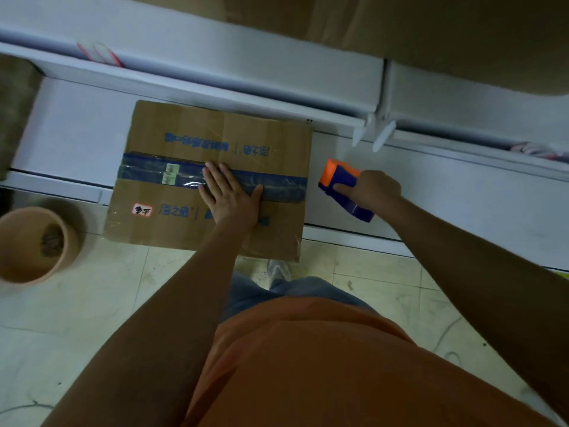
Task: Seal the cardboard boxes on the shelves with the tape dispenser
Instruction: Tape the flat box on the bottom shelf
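Note:
A brown cardboard box (184,134) with blue print lies on the low white shelf (77,140), its near edge overhanging the floor. A band of blue tape (147,169) runs along its centre seam from left to right. My left hand (229,197) presses flat on the tape near the middle, fingers straight and spread. To the right of the box, my right hand (374,189) grips a blue and orange tape dispenser (340,180) just above the shelf, clear of the box's right edge.
A terracotta pot (34,245) stands on the tiled floor at the left. An upper white shelf edge (215,75) runs across above the box, with large cardboard (431,32) at top right. My shoe (278,269) is beneath the box's near edge.

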A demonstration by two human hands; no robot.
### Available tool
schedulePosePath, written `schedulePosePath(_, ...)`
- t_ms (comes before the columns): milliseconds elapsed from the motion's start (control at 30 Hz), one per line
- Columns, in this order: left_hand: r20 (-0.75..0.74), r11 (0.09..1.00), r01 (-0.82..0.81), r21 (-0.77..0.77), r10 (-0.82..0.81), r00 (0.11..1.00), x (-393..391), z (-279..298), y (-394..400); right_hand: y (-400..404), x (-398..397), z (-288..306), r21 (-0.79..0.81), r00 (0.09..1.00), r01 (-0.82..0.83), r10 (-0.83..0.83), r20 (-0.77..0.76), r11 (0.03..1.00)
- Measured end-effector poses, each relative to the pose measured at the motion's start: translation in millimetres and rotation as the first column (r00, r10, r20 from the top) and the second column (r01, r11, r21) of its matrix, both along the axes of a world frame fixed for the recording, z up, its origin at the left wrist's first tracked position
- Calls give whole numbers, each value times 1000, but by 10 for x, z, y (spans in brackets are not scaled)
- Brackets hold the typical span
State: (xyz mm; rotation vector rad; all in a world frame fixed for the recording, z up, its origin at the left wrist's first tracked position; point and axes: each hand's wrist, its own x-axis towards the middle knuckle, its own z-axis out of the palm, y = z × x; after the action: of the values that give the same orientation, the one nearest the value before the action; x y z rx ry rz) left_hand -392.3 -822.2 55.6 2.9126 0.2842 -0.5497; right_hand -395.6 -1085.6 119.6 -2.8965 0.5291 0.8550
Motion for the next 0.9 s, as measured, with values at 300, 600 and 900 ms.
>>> schedulePosePath(300, -2, 980, 201, -10, -201, 980, -184, 127, -872, -152, -412, 33, 116, 970, 145, -165, 181, 983)
schedulePosePath(600, -87, 999, 36, -18, -37, 996, -120, 181, -1139, 100, -684, 100, 289, 932, 131, -217, 289, 948)
schedulePosePath(900, -56, 706, 15, -708, -77, 995, -60, 589, 272, 477, -563, 355, 346, 918, -111, -38, 395, 932)
